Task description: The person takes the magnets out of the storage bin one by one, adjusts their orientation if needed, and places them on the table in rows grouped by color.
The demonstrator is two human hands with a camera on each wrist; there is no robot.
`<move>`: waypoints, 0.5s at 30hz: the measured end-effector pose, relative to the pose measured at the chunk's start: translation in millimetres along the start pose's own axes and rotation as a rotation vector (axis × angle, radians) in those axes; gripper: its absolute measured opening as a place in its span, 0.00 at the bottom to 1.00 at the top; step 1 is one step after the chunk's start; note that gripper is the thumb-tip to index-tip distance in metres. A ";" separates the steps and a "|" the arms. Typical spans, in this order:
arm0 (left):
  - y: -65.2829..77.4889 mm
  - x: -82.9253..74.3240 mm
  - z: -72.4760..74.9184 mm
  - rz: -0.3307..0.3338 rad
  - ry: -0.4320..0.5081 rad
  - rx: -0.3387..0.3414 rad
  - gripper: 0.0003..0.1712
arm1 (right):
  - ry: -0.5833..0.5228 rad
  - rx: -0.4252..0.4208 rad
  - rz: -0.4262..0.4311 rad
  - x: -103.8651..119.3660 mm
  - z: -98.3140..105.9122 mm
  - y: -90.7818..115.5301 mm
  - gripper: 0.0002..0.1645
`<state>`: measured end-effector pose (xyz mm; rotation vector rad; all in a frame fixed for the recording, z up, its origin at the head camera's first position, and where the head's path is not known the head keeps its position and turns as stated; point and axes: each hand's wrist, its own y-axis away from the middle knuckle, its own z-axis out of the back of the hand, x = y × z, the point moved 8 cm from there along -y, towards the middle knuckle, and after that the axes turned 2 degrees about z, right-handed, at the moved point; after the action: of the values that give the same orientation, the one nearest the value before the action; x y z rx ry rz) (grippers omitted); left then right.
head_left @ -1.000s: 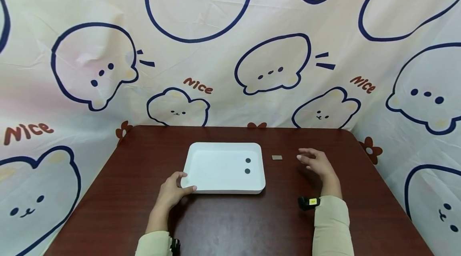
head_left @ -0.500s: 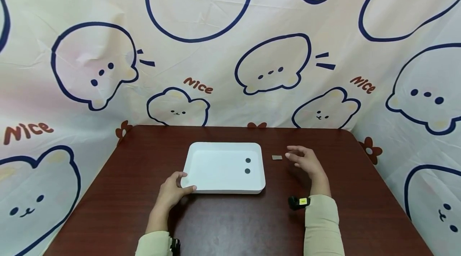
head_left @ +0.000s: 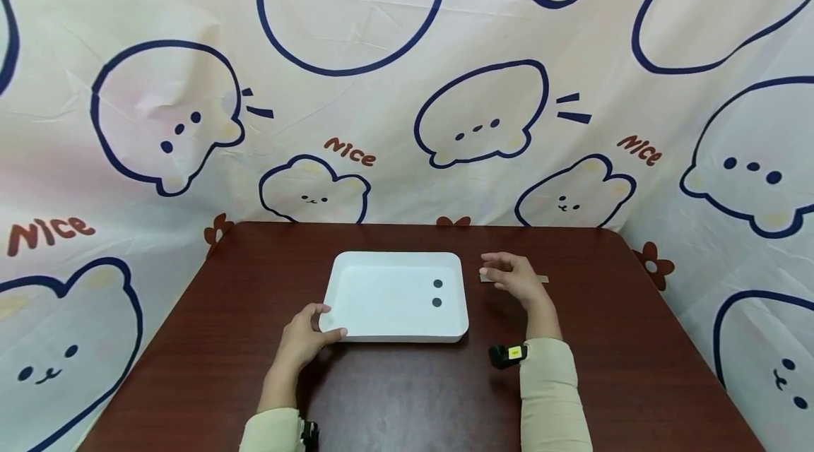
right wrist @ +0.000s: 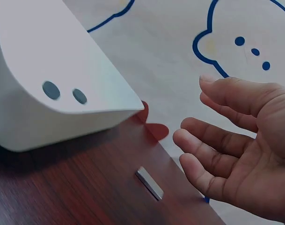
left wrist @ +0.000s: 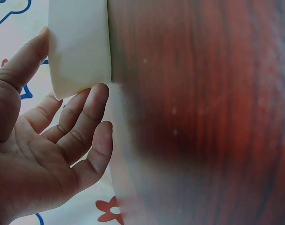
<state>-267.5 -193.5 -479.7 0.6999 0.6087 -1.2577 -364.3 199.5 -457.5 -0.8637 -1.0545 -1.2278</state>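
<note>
A white rectangular tray (head_left: 388, 296) sits on the table with two dark round discs (head_left: 437, 293) near its right side. My left hand (head_left: 302, 339) holds its near left corner, thumb along the near rim and index finger at the left rim. In the left wrist view the other fingers curl loosely beside the corner (left wrist: 81, 56). My right hand (head_left: 518, 282), fingers relaxed and apart, hovers right of the tray. Beneath it lies a small flat grey metallic piece (right wrist: 150, 183), partly covered in the head view. Another light sliver (head_left: 543, 279) shows past the hand's right side.
The dark red-brown wooden table (head_left: 407, 395) extends around the tray, its far edge meeting a hanging cloth (head_left: 394, 106) printed with cartoon bears. Black wrist devices (head_left: 506, 356) sit at both cuffs.
My right hand has moved left, from right of the grey piece to over it, uncovering the sliver on its right. My left hand and the tray have stayed put.
</note>
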 end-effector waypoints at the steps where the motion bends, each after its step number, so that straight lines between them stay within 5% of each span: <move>1: -0.1 0.1 -0.3 0.000 0.002 0.001 0.34 | -0.009 0.003 0.003 1.2 -2.5 -0.8 0.27; 15: 1.1 -0.5 -0.2 0.004 0.015 0.003 0.34 | -0.022 0.047 -0.011 13.0 -43.5 -15.5 0.27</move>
<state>-266.6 -192.8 -479.3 0.7133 0.6178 -1.2504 -372.5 152.2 -458.8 -0.8380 -1.1026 -1.2008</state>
